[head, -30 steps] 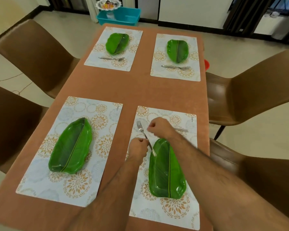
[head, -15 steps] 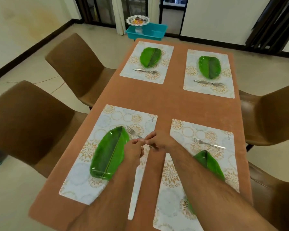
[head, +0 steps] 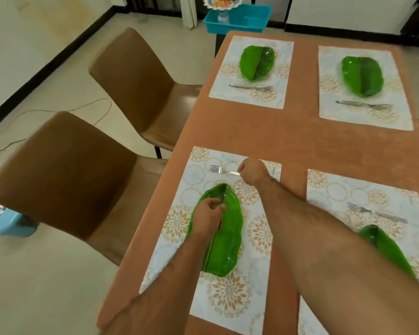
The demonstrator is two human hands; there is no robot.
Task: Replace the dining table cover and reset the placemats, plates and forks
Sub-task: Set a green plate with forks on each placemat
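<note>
On the near-left placemat (head: pixel 230 296), right hand (head: pixel 252 174) is pinching the fork (head: pixel 221 169) by its handle, setting it crosswise above the leaf-shaped plate (head: pixel 224 238). Left hand (head: pixel 207 220) is hovering curled over that plate, apparently holding nothing. Best laying it flat, matching the other settings.

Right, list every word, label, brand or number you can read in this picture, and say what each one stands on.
Nothing can be read as text.
Near-left patterned paper placemat: small print at its far right edge, too small to read.
Near-right patterned paper placemat: a small mark at its right edge, too blurred to read.
Light blue plastic stool on the floor: a dark label with red and white marks, blurred beyond reading.
</note>
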